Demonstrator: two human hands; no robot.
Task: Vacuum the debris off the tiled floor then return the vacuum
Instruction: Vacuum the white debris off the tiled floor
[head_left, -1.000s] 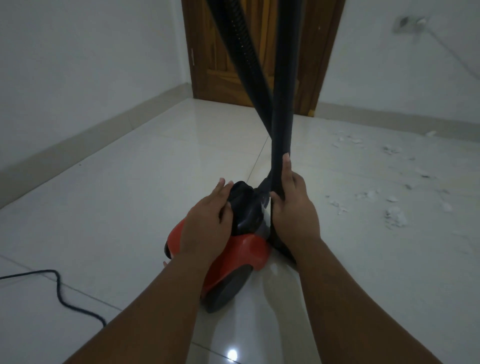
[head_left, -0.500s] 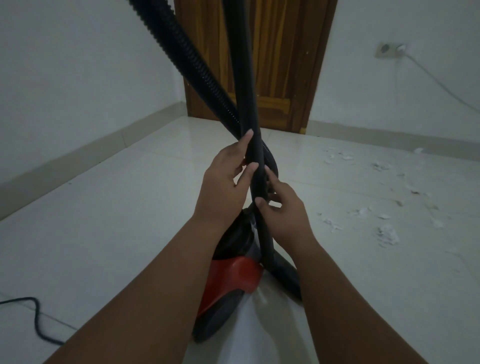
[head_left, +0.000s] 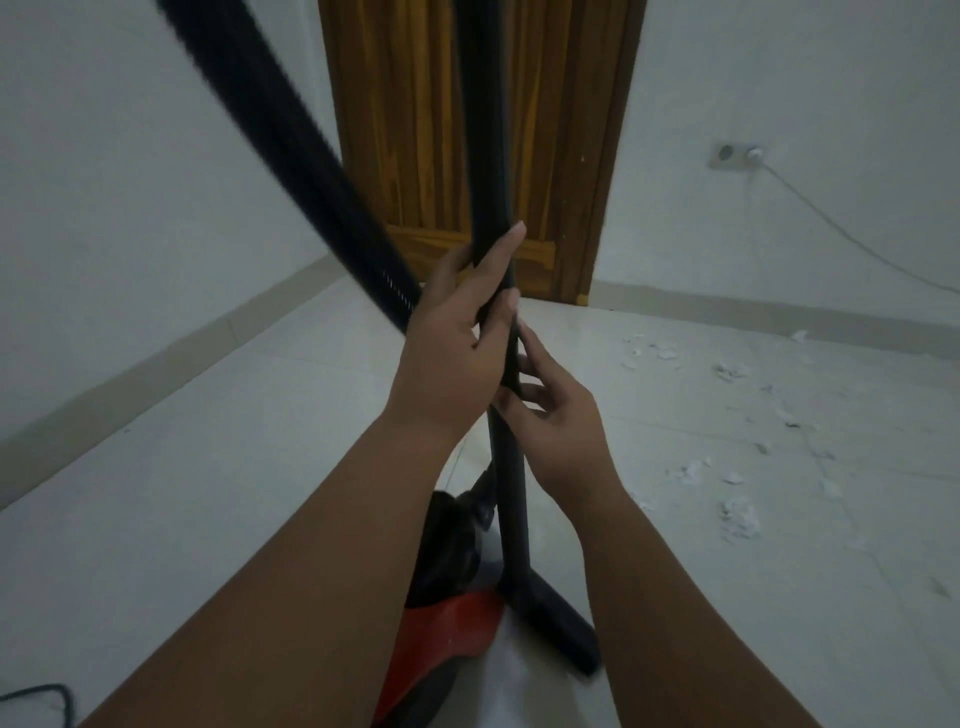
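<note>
Head view: red-bodied, black-tubed vacuum (head_left: 441, 639)

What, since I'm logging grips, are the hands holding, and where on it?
The vacuum's black wand, partway up: left hand above, right hand just below.

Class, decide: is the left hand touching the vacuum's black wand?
Touching. The head view shows the left hand curled round the wand.

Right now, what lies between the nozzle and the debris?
Only bare tile, as the head view shows. The nozzle rests on the floor, and the debris lies scattered farther to its right.
</note>
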